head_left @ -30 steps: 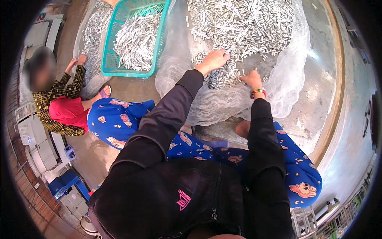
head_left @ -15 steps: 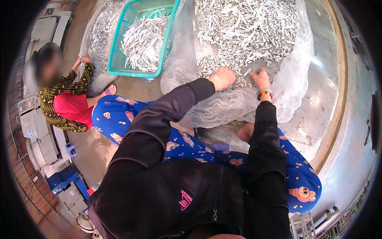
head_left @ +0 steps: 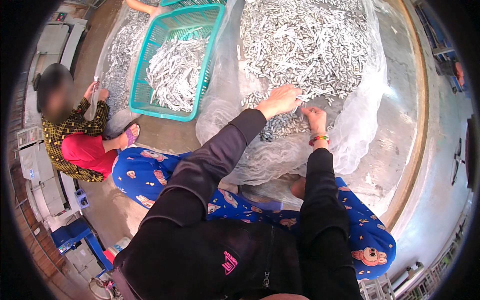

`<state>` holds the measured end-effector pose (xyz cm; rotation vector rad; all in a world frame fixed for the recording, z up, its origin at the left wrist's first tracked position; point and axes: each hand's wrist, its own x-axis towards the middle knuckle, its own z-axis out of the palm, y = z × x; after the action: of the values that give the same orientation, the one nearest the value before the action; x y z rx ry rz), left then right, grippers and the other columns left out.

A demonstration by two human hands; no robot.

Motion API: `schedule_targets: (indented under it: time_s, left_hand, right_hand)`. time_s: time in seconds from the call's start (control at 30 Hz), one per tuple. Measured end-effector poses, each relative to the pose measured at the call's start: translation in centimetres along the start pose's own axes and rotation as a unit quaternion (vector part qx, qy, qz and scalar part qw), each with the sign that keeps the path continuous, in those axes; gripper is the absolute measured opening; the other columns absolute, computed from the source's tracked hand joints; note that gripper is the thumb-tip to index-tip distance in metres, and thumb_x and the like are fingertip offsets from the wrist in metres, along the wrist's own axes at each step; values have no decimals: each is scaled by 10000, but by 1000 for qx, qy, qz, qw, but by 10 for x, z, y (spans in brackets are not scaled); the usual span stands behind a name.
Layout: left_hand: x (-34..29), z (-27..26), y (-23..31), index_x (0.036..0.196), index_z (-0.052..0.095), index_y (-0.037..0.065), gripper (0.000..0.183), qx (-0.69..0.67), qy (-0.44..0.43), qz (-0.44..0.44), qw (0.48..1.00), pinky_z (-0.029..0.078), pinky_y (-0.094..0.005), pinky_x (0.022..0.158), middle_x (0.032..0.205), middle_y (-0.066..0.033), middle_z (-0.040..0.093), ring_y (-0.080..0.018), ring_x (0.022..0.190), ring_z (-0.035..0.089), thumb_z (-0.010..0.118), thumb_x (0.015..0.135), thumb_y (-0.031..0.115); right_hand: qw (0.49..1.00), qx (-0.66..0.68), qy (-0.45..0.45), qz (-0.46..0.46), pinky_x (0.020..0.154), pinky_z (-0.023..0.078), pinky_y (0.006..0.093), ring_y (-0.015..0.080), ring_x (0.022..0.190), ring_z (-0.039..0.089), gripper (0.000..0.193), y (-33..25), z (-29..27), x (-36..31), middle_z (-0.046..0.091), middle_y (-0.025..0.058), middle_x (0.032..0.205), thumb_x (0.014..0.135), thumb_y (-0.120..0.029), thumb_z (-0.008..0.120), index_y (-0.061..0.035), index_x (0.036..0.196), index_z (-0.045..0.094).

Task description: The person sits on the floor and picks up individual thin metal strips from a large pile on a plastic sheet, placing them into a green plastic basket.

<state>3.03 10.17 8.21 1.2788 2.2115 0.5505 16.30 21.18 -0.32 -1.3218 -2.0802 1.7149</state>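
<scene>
A broad heap of small silvery metal pieces (head_left: 300, 50), mixed with longer flat pale strips, lies before me on a white mesh net (head_left: 265, 165). My left hand (head_left: 282, 99) is at the near edge of the heap, its fingers bent and drawn together over the pieces. Close by on its right, my right hand (head_left: 316, 120) has thumb and fingers pinched just above a small darker cluster of pieces (head_left: 282, 126). The fingertips of both hands nearly meet. Whatever either hand holds is too small or hidden to make out.
A green plastic basket (head_left: 135, 95) of pale strips stands on the left, with another basket edge (head_left: 175, 4) behind it. A seated person (head_left: 75, 135) holds a net beside more metal pieces (head_left: 120, 70). Another person's arm (head_left: 140, 6) enters at the top left.
My left hand has shifted to the heap's edge, closer to my right hand. The strip at my right fingertips no longer shows clearly. Another person's arm has appeared beyond the basket.
</scene>
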Motion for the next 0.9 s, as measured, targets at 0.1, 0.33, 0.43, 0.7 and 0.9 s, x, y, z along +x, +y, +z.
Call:
schedule_targets:
  time_s: [0.1,0.33,0.43,0.7,0.9]
  left_hand:
    - [23,-5,25,1072,533,80,352,-28,45,46,998,404,-398,824,1058,-159,531,-317,981,495,520,781,278]
    - [40,-17,26,827,441,98,119,-740,-60,-87,664,386,-250,478,685,-35,458,-145,618,473,466,800,211]
    - [41,-35,25,832,424,103,119,-774,-81,-9,627,358,-249,441,662,-36,423,-138,590,443,450,774,203]
    - [74,2,3,1027,440,100,378,-186,-93,7,978,399,-289,490,689,-14,478,-159,558,480,608,701,192]
    - [47,62,-18,815,466,10,181,248,91,93,960,470,-393,600,698,-159,571,-304,670,588,573,741,136]
  right_hand:
    - [967,231,59,89,374,274,250,70,398,365,190,-17,-43,3,426,-28,469,722,-201,625,-14,724,593]
    - [965,-112,237,5,609,433,482,357,693,583,250,32,-20,76,581,235,711,764,-110,448,48,958,450]
    - [974,-186,129,17,588,438,479,387,698,567,272,-34,-14,49,574,246,744,761,-88,461,9,1007,395]
    - [935,-314,144,-81,535,459,442,346,629,580,262,-13,-5,20,575,164,685,775,-79,450,-73,1032,401]
    - [925,-359,77,-98,528,476,414,325,631,591,189,-8,5,13,584,171,677,765,-91,471,-14,929,419]
